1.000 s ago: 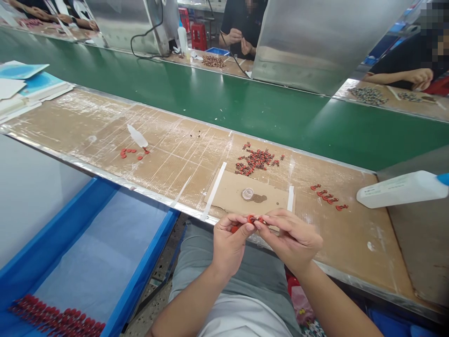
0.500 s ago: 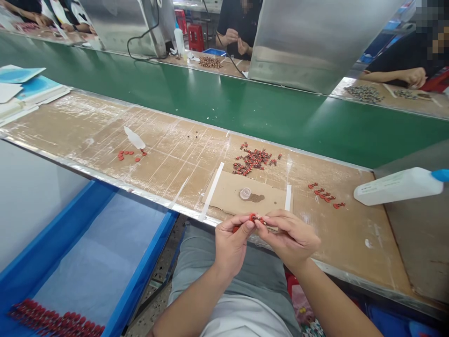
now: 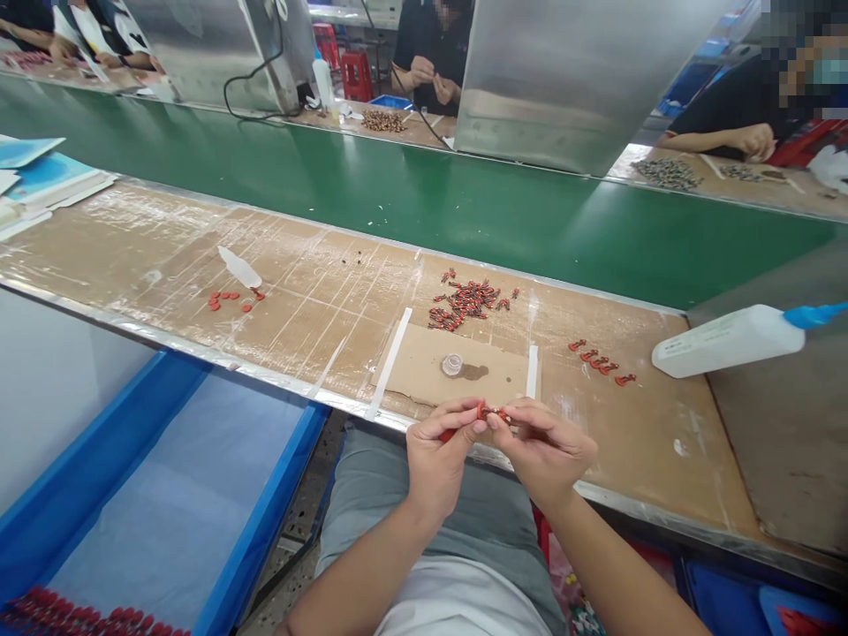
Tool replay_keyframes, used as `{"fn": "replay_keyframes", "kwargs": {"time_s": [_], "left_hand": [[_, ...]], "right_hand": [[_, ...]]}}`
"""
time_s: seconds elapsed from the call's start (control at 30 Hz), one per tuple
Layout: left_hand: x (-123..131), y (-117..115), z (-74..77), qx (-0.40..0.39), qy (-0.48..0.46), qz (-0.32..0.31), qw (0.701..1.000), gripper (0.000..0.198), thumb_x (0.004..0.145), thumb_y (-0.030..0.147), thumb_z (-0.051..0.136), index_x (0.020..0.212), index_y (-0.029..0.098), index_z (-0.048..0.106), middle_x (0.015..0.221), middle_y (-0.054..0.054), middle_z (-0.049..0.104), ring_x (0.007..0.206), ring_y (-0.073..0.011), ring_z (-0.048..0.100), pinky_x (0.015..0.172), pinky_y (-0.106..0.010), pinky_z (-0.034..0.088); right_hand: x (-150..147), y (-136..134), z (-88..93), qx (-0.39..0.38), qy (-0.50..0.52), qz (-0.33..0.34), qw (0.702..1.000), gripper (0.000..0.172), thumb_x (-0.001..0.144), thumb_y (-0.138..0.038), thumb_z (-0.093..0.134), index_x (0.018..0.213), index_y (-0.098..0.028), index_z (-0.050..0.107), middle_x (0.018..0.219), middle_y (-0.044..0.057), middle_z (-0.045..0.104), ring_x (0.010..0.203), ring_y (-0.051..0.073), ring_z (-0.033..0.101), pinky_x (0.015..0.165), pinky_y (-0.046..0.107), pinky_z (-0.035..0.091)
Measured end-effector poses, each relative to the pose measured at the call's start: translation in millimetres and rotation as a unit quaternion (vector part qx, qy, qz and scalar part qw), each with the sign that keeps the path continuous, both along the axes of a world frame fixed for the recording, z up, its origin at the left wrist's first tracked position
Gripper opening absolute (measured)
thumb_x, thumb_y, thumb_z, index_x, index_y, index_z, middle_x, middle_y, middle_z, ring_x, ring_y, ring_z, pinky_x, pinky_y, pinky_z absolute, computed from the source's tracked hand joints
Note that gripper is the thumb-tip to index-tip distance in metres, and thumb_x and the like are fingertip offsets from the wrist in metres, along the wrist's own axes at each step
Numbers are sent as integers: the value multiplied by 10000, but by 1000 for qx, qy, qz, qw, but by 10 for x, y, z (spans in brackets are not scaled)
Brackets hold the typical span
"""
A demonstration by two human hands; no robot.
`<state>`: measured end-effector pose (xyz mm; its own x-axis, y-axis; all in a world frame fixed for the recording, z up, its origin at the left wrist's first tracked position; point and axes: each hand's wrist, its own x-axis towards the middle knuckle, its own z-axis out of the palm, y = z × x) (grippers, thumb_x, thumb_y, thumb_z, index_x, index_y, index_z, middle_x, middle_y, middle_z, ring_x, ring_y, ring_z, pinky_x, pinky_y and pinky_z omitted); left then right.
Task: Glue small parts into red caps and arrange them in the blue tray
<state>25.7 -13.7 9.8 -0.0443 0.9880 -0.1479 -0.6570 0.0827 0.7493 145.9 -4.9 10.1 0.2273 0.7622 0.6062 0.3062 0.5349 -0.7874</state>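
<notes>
My left hand (image 3: 437, 459) pinches a small red disc (image 3: 481, 410) at the table's front edge; more red shows lower between its fingers. Against the disc, my right hand (image 3: 548, 449) holds a small red-and-black figurine (image 3: 498, 413) between thumb and fingertips. Both hands are closed and nearly touch, so the fingers hide much of the pieces. Just beyond them, a small clear cup (image 3: 451, 364) stands on a taped cardboard sheet (image 3: 414, 375), beside a damp brown stain. Behind that lies a pile of similar red-and-black figurines (image 3: 467, 302).
Several figurines on red bases (image 3: 598, 360) stand in a row at right, near a leaning white bottle (image 3: 729, 343). Loose red discs (image 3: 225, 296) and a white pointed piece (image 3: 239, 267) lie left. A blue bin (image 3: 255, 495) is below left. Co-workers sit across the green belt (image 3: 331, 181).
The view has shifted slightly, so the table items sit a little further left. Both hands keep their pinch, with the disc and figurine still held together.
</notes>
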Motion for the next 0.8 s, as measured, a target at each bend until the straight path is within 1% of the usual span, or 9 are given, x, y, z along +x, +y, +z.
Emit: {"fn": "replay_keyframes", "kwargs": {"time_s": [0.13,0.3,0.43,0.57,0.7,0.8], "left_hand": [[56,5,-1,-2,-2,4,1000,134,674,166,832,771,249,791,969,-48,746,930,-171,689,889,-318,552],[86,29,3,3,8,-17,1000,126,685,162,824,778,238,789,956,-49,749,942,-176,687,895,-324,545],[107,41,-8,-6,6,-23,1000,109,700,174,816,790,226,782,941,-48,755,946,-178,689,921,-335,531],[124,45,-33,2,29,-10,1000,98,697,185,818,780,221,781,935,-58,755,953,-192,688,908,-342,535],[132,48,-45,13,50,-2,999,93,691,187,821,768,219,781,938,-65,752,947,-198,687,896,-350,540],[151,46,-28,6,49,-5,999,97,676,201,833,754,212,776,941,-69,753,948,-204,691,909,-362,539]], "right_hand": [[18,-14,-39,-14,29,-25,999,271,681,-75,788,876,-255,737,741,-3,730,652,165,681,559,285,568],[27,-25,-33,-17,61,-27,998,230,689,-107,798,863,-244,738,728,4,732,646,162,693,594,295,601],[20,-46,-67,-24,85,-38,995,219,692,-129,805,873,-233,738,778,21,746,677,167,706,629,306,619],[23,-69,-107,-50,86,-61,993,168,689,-178,820,833,-209,741,774,42,750,648,177,708,607,318,631],[42,-62,-92,-64,86,-57,993,149,688,-187,822,814,-210,745,740,35,746,602,165,697,572,295,623],[72,-49,-76,-63,102,-53,991,170,677,-164,824,819,-215,747,739,27,746,606,160,701,585,286,620]]}}
